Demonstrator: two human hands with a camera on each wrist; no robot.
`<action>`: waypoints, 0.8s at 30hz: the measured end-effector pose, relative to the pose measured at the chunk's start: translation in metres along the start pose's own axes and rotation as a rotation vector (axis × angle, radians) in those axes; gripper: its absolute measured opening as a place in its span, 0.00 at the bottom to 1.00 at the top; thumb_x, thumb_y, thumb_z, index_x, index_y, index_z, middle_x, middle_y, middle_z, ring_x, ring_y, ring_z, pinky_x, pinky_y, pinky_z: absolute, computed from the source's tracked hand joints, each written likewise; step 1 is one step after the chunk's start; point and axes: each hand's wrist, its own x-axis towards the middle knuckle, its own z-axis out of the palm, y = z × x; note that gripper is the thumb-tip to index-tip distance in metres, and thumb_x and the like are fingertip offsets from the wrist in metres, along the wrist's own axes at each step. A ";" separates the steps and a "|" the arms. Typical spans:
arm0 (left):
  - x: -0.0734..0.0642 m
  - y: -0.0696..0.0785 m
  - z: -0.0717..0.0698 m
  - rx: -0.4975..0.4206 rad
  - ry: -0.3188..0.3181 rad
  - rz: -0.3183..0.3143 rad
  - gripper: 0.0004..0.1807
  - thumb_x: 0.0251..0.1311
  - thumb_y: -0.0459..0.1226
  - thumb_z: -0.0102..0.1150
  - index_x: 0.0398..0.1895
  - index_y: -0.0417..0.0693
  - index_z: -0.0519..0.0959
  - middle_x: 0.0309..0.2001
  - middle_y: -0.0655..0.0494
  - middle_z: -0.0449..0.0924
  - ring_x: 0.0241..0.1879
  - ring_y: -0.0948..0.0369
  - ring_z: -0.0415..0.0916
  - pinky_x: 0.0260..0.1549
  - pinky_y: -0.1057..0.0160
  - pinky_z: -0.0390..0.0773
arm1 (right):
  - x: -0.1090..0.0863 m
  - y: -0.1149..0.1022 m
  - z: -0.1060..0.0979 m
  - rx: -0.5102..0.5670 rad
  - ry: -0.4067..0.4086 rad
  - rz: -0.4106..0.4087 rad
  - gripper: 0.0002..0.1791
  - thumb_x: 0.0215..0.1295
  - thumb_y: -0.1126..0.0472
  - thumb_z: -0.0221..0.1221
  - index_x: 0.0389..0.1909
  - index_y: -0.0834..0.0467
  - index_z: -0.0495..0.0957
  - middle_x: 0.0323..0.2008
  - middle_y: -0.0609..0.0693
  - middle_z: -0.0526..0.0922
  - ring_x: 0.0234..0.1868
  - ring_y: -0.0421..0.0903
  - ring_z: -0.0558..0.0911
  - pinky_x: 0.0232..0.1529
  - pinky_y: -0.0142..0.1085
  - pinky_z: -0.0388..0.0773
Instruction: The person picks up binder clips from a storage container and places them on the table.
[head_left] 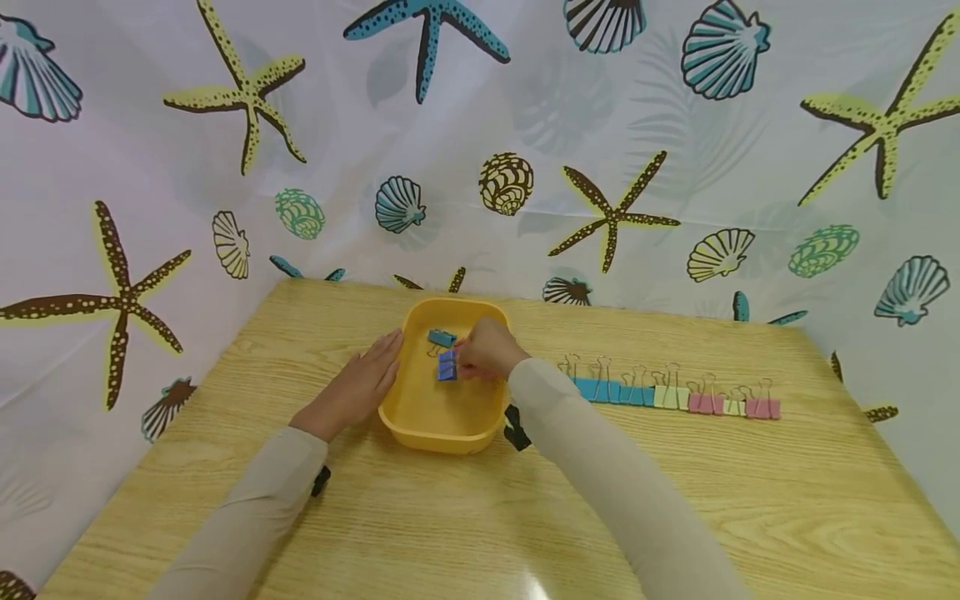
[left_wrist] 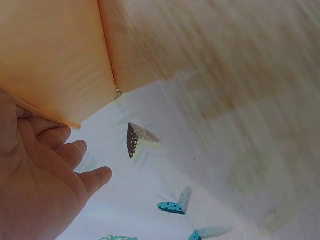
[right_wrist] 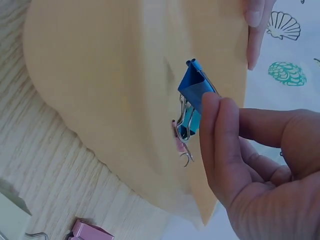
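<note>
My right hand (head_left: 487, 348) reaches inside a yellow plastic bin (head_left: 420, 421) and pinches a blue binder clip (head_left: 447, 365) between thumb and fingers. In the right wrist view, the blue clip (right_wrist: 197, 85) is held at the fingertips, its wire handles partly covered. Beyond it show a teal binder clip (right_wrist: 190, 122) and a pink binder clip (right_wrist: 179, 142), the pink one mostly hidden. My left hand (head_left: 356, 385) rests along the bin's left rim with fairly straight fingers. The left wrist view has this hand (left_wrist: 45, 170) touching the bin's edge, fingers slightly bent.
A row of binder clips (head_left: 637, 394) in blue, pale yellow and pink stands on the wooden table (head_left: 420, 525), right of the bin. My right forearm (head_left: 600, 450) crosses in front of the row's left end. A patterned curtain (head_left: 480, 125) encloses the table's back and sides.
</note>
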 end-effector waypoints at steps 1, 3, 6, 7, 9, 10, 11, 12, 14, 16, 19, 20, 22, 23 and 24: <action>0.000 0.000 0.000 -0.002 -0.001 -0.002 0.30 0.77 0.43 0.32 0.77 0.42 0.43 0.76 0.48 0.42 0.75 0.48 0.41 0.68 0.39 0.47 | -0.001 0.001 0.000 0.018 -0.006 -0.012 0.15 0.62 0.67 0.60 0.15 0.65 0.80 0.13 0.51 0.75 0.10 0.42 0.64 0.12 0.30 0.59; 0.000 0.000 0.001 0.000 0.001 0.000 0.30 0.77 0.43 0.31 0.77 0.42 0.43 0.76 0.47 0.42 0.74 0.48 0.42 0.68 0.39 0.47 | -0.004 0.004 -0.001 0.040 -0.011 -0.041 0.13 0.62 0.66 0.60 0.20 0.67 0.83 0.16 0.52 0.78 0.12 0.42 0.69 0.13 0.30 0.62; 0.000 0.000 0.001 -0.006 0.004 0.003 0.30 0.77 0.43 0.31 0.77 0.42 0.44 0.76 0.47 0.42 0.74 0.47 0.42 0.68 0.38 0.46 | -0.009 0.008 -0.003 0.065 -0.024 -0.094 0.13 0.64 0.67 0.59 0.20 0.68 0.81 0.16 0.53 0.78 0.14 0.43 0.68 0.16 0.32 0.63; 0.000 0.000 0.001 -0.007 0.006 0.005 0.30 0.77 0.43 0.31 0.76 0.42 0.44 0.76 0.47 0.42 0.74 0.47 0.42 0.68 0.38 0.46 | -0.011 0.009 -0.004 0.071 -0.028 -0.113 0.14 0.64 0.67 0.58 0.19 0.68 0.80 0.16 0.53 0.77 0.14 0.43 0.68 0.17 0.33 0.64; -0.001 0.000 0.002 -0.010 0.005 0.007 0.30 0.77 0.43 0.30 0.77 0.42 0.43 0.76 0.47 0.42 0.74 0.47 0.42 0.68 0.38 0.46 | -0.015 0.013 -0.007 0.072 -0.028 -0.161 0.14 0.64 0.67 0.57 0.19 0.67 0.79 0.16 0.52 0.76 0.14 0.42 0.68 0.19 0.34 0.67; -0.001 0.000 0.002 -0.011 0.003 0.005 0.30 0.77 0.43 0.31 0.77 0.42 0.43 0.76 0.47 0.42 0.74 0.47 0.42 0.68 0.38 0.46 | -0.017 0.014 -0.008 0.081 -0.031 -0.177 0.14 0.65 0.67 0.57 0.20 0.67 0.78 0.16 0.52 0.76 0.15 0.43 0.67 0.20 0.35 0.69; -0.001 0.000 0.002 -0.012 0.001 0.004 0.30 0.77 0.43 0.31 0.77 0.43 0.43 0.76 0.48 0.42 0.74 0.47 0.42 0.68 0.39 0.46 | -0.019 0.016 -0.010 0.089 -0.034 -0.195 0.13 0.65 0.67 0.58 0.21 0.67 0.79 0.17 0.53 0.76 0.15 0.43 0.67 0.22 0.36 0.70; -0.001 0.000 0.002 -0.010 0.000 0.001 0.30 0.77 0.43 0.31 0.77 0.43 0.43 0.76 0.48 0.42 0.74 0.47 0.42 0.68 0.39 0.46 | -0.021 0.017 -0.011 0.094 -0.032 -0.211 0.12 0.65 0.66 0.58 0.23 0.67 0.80 0.18 0.54 0.77 0.16 0.42 0.69 0.24 0.36 0.73; -0.002 0.000 0.003 -0.010 -0.004 0.001 0.30 0.77 0.43 0.31 0.77 0.43 0.43 0.76 0.48 0.42 0.75 0.47 0.41 0.68 0.39 0.45 | -0.025 0.021 -0.015 0.108 -0.027 -0.235 0.10 0.65 0.64 0.60 0.28 0.67 0.82 0.21 0.55 0.81 0.18 0.41 0.74 0.30 0.39 0.80; -0.002 0.000 0.003 -0.011 -0.003 0.002 0.30 0.77 0.43 0.31 0.77 0.43 0.43 0.76 0.48 0.42 0.75 0.47 0.41 0.68 0.38 0.45 | -0.030 0.025 -0.020 0.149 -0.033 -0.244 0.09 0.65 0.64 0.60 0.32 0.68 0.82 0.25 0.57 0.83 0.21 0.42 0.79 0.37 0.42 0.82; -0.002 -0.001 0.004 -0.011 -0.003 0.005 0.30 0.77 0.43 0.31 0.77 0.43 0.43 0.77 0.48 0.42 0.75 0.48 0.41 0.68 0.38 0.45 | -0.036 0.030 -0.028 0.184 -0.022 -0.258 0.09 0.66 0.63 0.60 0.36 0.67 0.82 0.30 0.57 0.85 0.28 0.44 0.85 0.44 0.44 0.82; -0.002 -0.002 0.004 -0.010 -0.003 0.008 0.30 0.77 0.43 0.31 0.77 0.43 0.43 0.77 0.48 0.41 0.75 0.47 0.41 0.68 0.38 0.46 | -0.039 0.033 -0.031 0.190 -0.012 -0.268 0.08 0.66 0.64 0.60 0.36 0.67 0.81 0.32 0.56 0.85 0.30 0.45 0.85 0.44 0.43 0.82; -0.002 -0.002 0.004 -0.009 0.000 0.014 0.30 0.77 0.43 0.30 0.77 0.43 0.42 0.77 0.48 0.41 0.74 0.47 0.41 0.68 0.37 0.46 | -0.044 0.038 -0.038 0.201 0.007 -0.278 0.08 0.66 0.63 0.60 0.37 0.65 0.82 0.34 0.56 0.84 0.33 0.47 0.85 0.43 0.40 0.82; -0.001 -0.002 0.004 -0.007 0.005 0.019 0.30 0.77 0.43 0.30 0.77 0.43 0.42 0.77 0.48 0.41 0.74 0.47 0.41 0.67 0.37 0.46 | -0.047 0.041 -0.042 0.201 0.022 -0.281 0.08 0.66 0.62 0.60 0.38 0.65 0.82 0.34 0.55 0.84 0.34 0.46 0.84 0.42 0.39 0.82; 0.000 -0.002 0.004 -0.008 0.007 0.022 0.30 0.77 0.43 0.30 0.77 0.43 0.42 0.77 0.48 0.41 0.74 0.47 0.41 0.67 0.37 0.46 | -0.051 0.044 -0.045 0.201 0.036 -0.291 0.08 0.66 0.62 0.60 0.38 0.64 0.82 0.35 0.55 0.84 0.34 0.47 0.83 0.42 0.39 0.82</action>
